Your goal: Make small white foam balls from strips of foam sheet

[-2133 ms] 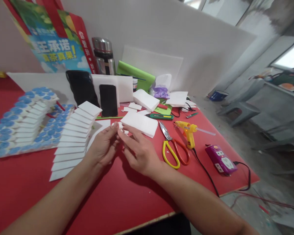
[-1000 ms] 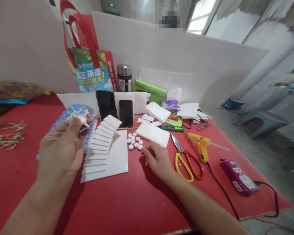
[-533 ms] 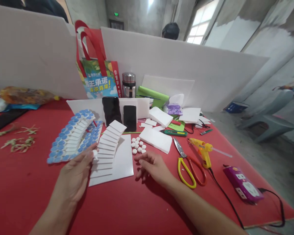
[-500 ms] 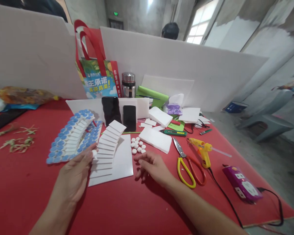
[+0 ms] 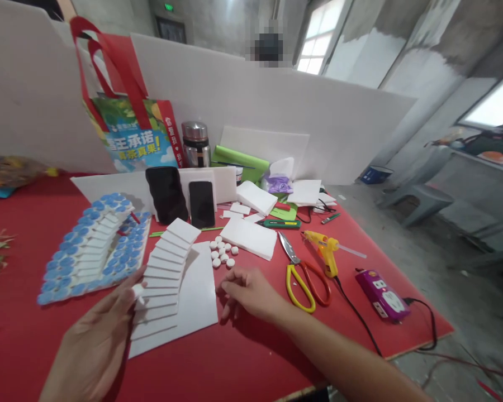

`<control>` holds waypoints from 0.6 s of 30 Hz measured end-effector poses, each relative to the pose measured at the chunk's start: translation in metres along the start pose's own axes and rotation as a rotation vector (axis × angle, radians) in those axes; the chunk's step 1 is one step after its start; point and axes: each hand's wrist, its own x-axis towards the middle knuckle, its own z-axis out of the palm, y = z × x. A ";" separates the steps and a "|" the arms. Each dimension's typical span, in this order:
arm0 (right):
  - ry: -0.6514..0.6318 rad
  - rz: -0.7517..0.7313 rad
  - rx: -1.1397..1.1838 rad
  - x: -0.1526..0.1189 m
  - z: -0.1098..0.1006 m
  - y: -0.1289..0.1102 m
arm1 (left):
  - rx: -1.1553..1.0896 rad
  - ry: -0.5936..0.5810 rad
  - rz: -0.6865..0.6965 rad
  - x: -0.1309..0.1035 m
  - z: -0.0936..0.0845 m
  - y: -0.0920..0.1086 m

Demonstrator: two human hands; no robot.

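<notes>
Over our red table (image 5: 235, 363), our left hand (image 5: 94, 339) holds one small white piece (image 5: 138, 291) in narrow grip; our right hand (image 5: 247, 293), grip loosely parted, is near white discs (image 5: 223, 258).

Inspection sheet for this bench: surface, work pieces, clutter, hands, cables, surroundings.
Surface: red tabletop, crowded toward the back.
Work pieces: stepped white model on a white sheet; white discs beside the sheet; blue-and-white model at left.
Clutter: scissors, yellow glue gun, green knife, two phones.
Left hand: fingers hold a small white piece; shape unclear.
Right hand: loosely curled by the sheet; nothing seen in its fingers.
Cables: glue gun's black cord reaches the table edge; black lead at the purple socket box.
Surroundings: white panel behind, gray stool at right.
</notes>
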 end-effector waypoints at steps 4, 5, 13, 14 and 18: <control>0.017 0.006 -0.043 -0.005 -0.002 0.001 | -0.015 -0.078 0.041 0.004 -0.005 -0.005; 0.021 0.006 -0.050 -0.006 -0.002 0.001 | -0.021 -0.081 0.042 0.006 -0.006 -0.007; 0.034 0.013 -0.093 -0.007 -0.003 0.001 | -0.010 -0.113 0.042 0.013 -0.004 -0.009; 0.038 0.016 -0.102 -0.008 -0.003 0.000 | 0.005 -0.108 0.047 0.011 -0.003 -0.008; 0.063 0.017 -0.149 -0.012 -0.006 -0.011 | 0.125 0.003 0.158 0.000 -0.002 -0.005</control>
